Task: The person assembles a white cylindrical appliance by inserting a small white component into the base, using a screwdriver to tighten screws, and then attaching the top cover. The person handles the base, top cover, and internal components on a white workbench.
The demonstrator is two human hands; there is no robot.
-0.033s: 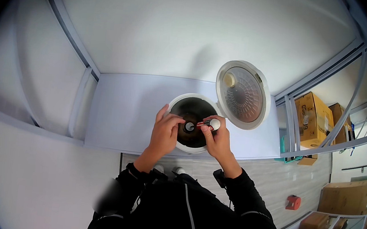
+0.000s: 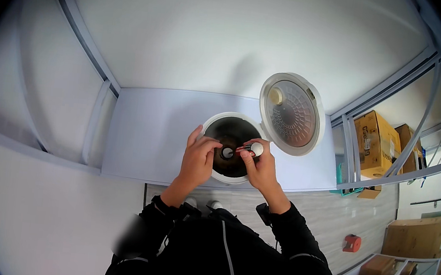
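Observation:
An open rice cooker [image 2: 210, 123] with a white rim stands on the table, its round lid [image 2: 293, 115] swung up to the right. The dark well has no inner pot in it, and a small round grey sensor [image 2: 227, 153] shows at the middle of its base. My right hand [image 2: 264, 170] grips a small tool with a white rounded end [image 2: 256, 149] and a red and black body, its tip side pointing left over the well. On the left rim rests my left hand [image 2: 198, 159], one finger stretched outward along the edge, others reaching over the opening, apart from the tool.
The pale table [image 2: 148, 130] stands against a white wall, between metal frames. Beyond the right-hand frame are cardboard boxes [image 2: 375, 146] and a teal basket [image 2: 341, 177]. A red stool [image 2: 352, 243] stands on the floor, near a shelf with more boxes [image 2: 377, 270].
The tool in my right hand has turned slightly, so its red and black body shows differently. My left hand, the cooker and its lid are where they were.

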